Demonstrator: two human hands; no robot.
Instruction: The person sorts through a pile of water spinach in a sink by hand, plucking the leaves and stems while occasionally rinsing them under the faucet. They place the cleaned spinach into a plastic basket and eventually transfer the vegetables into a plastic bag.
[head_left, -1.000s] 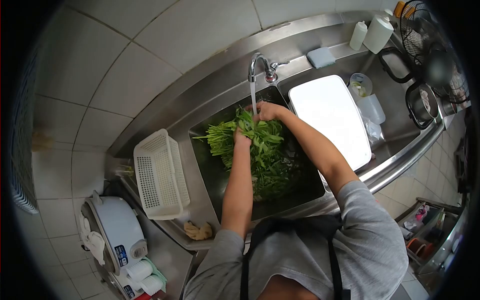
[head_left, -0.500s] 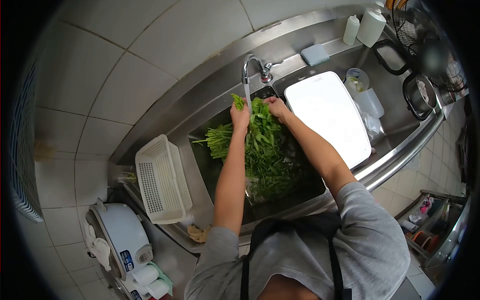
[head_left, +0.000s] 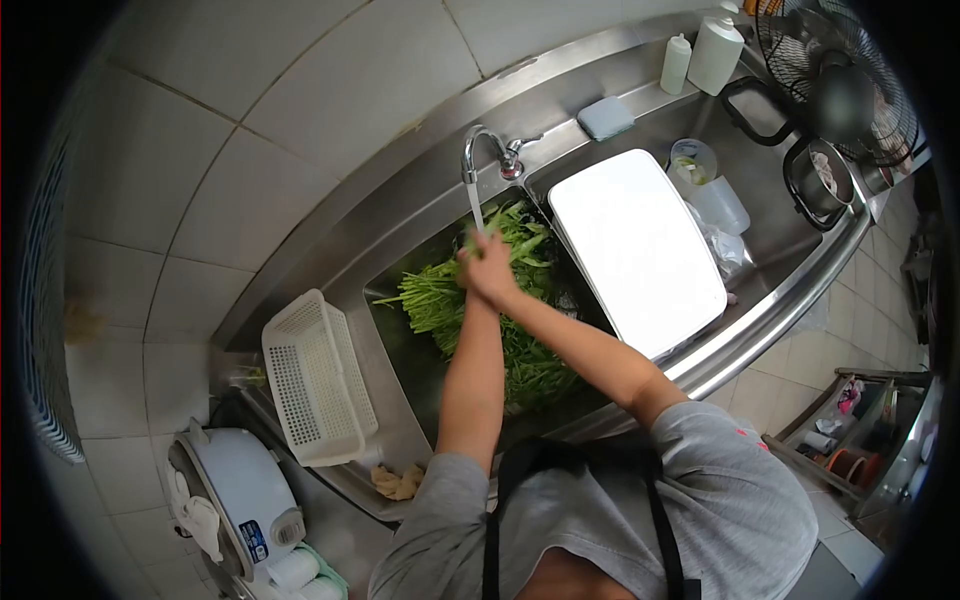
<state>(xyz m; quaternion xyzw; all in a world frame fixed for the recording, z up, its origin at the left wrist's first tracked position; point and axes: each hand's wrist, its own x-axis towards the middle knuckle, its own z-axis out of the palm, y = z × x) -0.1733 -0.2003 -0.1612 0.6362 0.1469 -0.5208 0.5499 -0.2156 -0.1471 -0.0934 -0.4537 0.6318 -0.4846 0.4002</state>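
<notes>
Long-stemmed leafy greens point(head_left: 430, 295) fill the left sink basin point(head_left: 400, 375), partly in water. Over them my two hands come together under the running tap point(head_left: 484, 140). My right hand point(head_left: 490, 270) crosses on top of my left hand point(head_left: 468, 270), its fingers smeared by motion. Most of my left hand is covered; a blurred bit of green shows at its fingers, which look closed on some greens. The water stream falls right at the hands.
A white board or lid point(head_left: 640, 250) lies over the divider and right basin. Left of the sink stands a white perforated basket point(head_left: 318, 380). A rice cooker point(head_left: 240, 480) is at lower left. A sponge point(head_left: 606, 118), bottles point(head_left: 716, 55) and a fan point(head_left: 840, 90) line the back right.
My right hand has moved left from the leaves, across onto my left hand. My left hand has come down a little, nearer me. The view has shifted slightly.
</notes>
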